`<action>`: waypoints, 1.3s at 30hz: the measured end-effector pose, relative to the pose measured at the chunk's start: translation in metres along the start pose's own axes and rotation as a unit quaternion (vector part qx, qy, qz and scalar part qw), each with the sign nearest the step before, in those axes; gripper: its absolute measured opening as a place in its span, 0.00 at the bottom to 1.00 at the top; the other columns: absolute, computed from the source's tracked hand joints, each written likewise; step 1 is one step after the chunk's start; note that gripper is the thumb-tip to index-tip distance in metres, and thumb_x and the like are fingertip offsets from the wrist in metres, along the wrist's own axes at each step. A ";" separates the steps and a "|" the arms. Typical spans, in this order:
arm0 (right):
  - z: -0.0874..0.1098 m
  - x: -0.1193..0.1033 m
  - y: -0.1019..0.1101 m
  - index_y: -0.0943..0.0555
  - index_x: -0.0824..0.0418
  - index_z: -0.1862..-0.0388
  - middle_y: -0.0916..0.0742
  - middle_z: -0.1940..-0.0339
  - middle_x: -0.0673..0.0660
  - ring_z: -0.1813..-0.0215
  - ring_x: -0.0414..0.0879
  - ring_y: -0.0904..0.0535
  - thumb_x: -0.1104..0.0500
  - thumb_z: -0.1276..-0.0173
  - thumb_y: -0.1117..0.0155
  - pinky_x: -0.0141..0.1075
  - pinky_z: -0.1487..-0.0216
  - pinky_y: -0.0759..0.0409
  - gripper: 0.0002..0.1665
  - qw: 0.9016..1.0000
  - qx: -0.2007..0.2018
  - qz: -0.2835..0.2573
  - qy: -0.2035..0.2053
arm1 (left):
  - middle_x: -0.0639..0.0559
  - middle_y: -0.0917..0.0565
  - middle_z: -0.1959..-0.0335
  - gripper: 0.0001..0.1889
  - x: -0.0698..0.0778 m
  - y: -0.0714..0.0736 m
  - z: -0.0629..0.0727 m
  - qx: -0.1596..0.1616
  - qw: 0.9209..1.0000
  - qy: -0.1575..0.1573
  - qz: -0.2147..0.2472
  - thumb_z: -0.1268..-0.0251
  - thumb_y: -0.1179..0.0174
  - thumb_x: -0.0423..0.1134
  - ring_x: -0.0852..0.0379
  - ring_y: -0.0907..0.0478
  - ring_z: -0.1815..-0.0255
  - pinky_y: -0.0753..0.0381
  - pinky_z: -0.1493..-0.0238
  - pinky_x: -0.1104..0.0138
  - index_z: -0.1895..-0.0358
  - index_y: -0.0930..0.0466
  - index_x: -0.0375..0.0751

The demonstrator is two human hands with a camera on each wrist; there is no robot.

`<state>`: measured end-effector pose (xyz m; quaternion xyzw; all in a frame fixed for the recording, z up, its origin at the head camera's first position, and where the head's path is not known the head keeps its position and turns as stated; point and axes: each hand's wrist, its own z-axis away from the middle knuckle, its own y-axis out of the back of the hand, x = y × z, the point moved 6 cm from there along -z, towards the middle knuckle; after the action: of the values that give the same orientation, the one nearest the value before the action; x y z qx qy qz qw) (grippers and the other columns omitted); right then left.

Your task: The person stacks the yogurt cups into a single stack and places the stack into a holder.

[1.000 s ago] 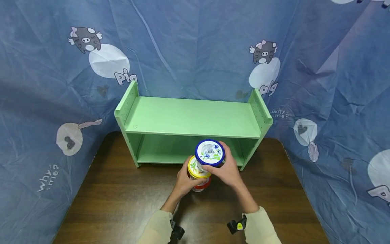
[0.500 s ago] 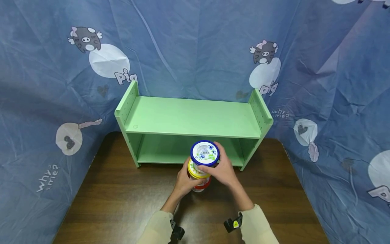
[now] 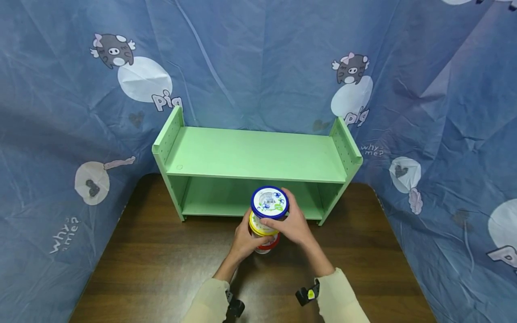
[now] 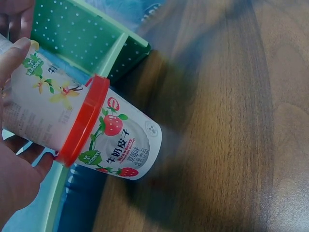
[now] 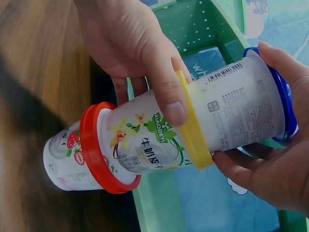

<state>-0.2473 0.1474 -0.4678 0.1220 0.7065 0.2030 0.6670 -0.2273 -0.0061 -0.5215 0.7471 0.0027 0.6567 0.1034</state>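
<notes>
Three lidded dessert cups with fruit prints stand stacked on the wooden table (image 3: 161,269). At the bottom is the strawberry cup (image 4: 123,142) with a red lid (image 3: 272,243). On it stands the yellow-lidded cup (image 5: 140,140), printed with vanilla flowers. My left hand (image 3: 243,240) grips this middle cup, thumb near its lid. Topmost is the blue-lidded cup (image 3: 269,202); my right hand (image 3: 295,224) holds it by the side. In the right wrist view its base is at the yellow lid (image 5: 198,128), with my right fingertips right at that rim.
Just behind the stack stands a light green two-tier shelf (image 3: 254,154) with perforated side panels. Blue cloth (image 3: 250,58) printed with cartoon pigs hangs at the back and sides. A black wrist camera (image 3: 308,294) sits on the right sleeve, another camera (image 3: 235,308) on the left.
My right hand has brought the blue-lidded cup left and slightly down, more squarely over the yellow-lidded cup. The left hand and the two lower cups have stayed in place.
</notes>
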 end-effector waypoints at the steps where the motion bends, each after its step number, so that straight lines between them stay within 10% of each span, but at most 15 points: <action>1: 0.000 0.000 0.000 0.48 0.54 0.19 0.25 0.30 0.64 0.30 0.60 0.28 0.51 0.47 0.20 0.61 0.31 0.29 0.63 1.000 -0.001 0.000 0.002 | 0.33 0.23 0.39 0.52 -0.001 -0.001 -0.001 -0.002 1.000 0.000 0.002 0.50 0.24 0.31 0.40 0.23 0.42 0.23 0.40 0.47 0.22 0.46 0.38; 12: -0.001 0.004 0.001 0.51 0.53 0.18 0.27 0.28 0.63 0.28 0.59 0.29 0.50 0.47 0.19 0.60 0.29 0.30 0.66 1.000 -0.015 -0.005 0.001 | 0.41 0.23 0.37 0.55 -0.043 -0.008 -0.013 0.012 1.000 0.007 -0.011 0.53 0.21 0.36 0.45 0.23 0.40 0.23 0.40 0.51 0.21 0.46 0.51; 39: 0.008 0.010 0.049 0.53 0.53 0.18 0.33 0.22 0.63 0.22 0.62 0.37 0.54 0.36 0.27 0.61 0.29 0.31 0.57 0.998 0.042 -0.040 0.000 | 0.44 0.26 0.31 0.63 -0.052 -0.008 -0.009 0.018 1.000 -0.006 0.010 0.63 0.17 0.35 0.46 0.27 0.33 0.30 0.30 0.49 0.20 0.49 0.54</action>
<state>-0.2446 0.1961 -0.4553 0.1219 0.7188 0.1462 0.6686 -0.2422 -0.0041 -0.5732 0.7525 0.0068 0.6533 0.0835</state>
